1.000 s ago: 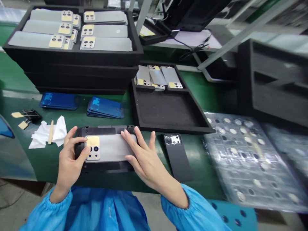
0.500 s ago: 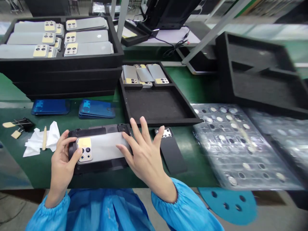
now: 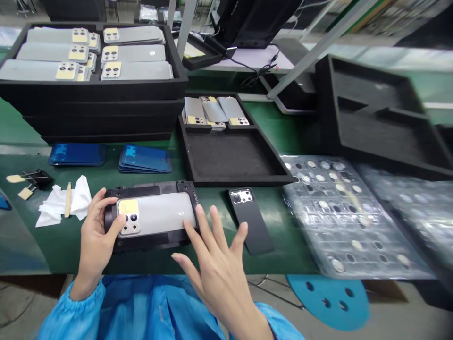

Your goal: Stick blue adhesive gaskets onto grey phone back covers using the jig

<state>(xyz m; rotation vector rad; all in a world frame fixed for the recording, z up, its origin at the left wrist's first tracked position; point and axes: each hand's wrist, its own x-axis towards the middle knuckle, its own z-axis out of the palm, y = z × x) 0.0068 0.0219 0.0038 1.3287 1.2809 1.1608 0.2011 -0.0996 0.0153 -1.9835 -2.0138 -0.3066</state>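
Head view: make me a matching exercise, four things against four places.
Things:
1. beige stick
2. silver panel
3. dark phone
4. left hand

Places:
A. on the green table, right of the black fixture
B. thumb at the camera block
C. amid the white cloth
D. lying on the black fixture

Pairs: 1-C, 2-D, 3-A, 4-B

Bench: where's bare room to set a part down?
Free: green bench between black phone and clear tray; middle tray, front compartment.
Crowded: fixture, with left hand and right hand at its ends; left tray, filled with covers.
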